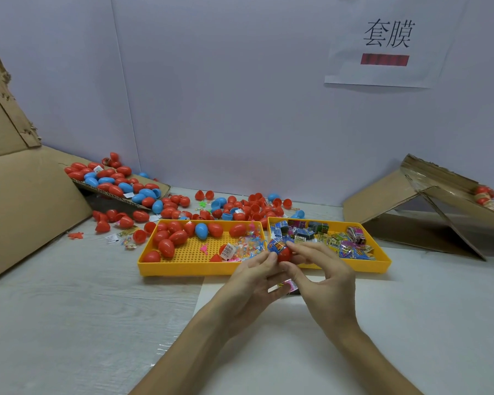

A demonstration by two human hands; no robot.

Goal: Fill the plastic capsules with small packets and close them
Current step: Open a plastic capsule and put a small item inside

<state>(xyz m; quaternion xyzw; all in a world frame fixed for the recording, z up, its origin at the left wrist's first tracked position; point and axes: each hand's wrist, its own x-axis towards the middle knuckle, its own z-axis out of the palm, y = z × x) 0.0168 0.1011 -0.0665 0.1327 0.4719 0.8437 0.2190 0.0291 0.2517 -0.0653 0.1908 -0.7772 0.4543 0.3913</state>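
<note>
While left hand (254, 276) and right hand (325, 276) grip a glossy red capsule (284, 254) — a crinkly packet (276, 246) protrudes.

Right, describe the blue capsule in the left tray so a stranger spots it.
Find the left yellow plastic tray of the two. Along its far edge lie red egg-shaped plastic capsules. The blue egg-shaped capsule among them is the tray's only blue one.

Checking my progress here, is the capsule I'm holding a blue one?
No, the capsule held between the left hand and right hand is red, with a blue packet touching it.
</note>
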